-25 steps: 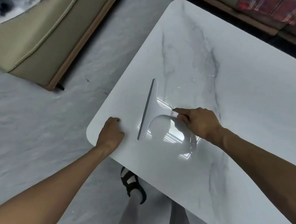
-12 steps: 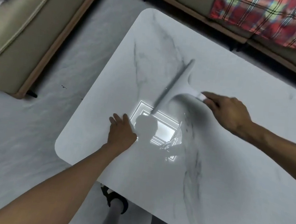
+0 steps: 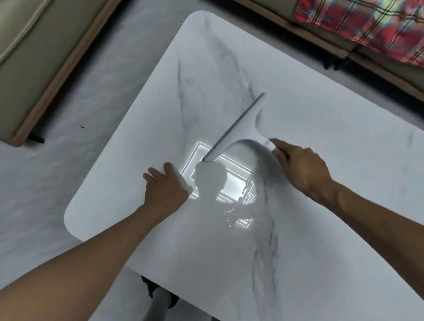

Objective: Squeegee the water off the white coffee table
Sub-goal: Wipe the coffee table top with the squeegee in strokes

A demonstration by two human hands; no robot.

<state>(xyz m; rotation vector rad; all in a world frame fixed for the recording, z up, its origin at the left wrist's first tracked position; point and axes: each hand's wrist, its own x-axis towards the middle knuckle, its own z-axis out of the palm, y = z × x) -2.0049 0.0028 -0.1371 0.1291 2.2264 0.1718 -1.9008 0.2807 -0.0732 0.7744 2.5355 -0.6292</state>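
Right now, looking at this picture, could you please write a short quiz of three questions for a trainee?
1. True or false: the right hand grips the handle of the white plastic squeegee.
2. The left hand: A) rests on the white marble-pattern coffee table; B) holds the squeegee; C) hangs beside the table.
3. Fill in: the blade's ___ end (near/far) reaches the bright rectangular light reflection.
Key: 1 true; 2 A; 3 near.

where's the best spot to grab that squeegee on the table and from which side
Grip the squeegee by its short handle, coming from the right, as the right hand does. The handle juts away from the long thin blade, which runs diagonally over the coffee table.
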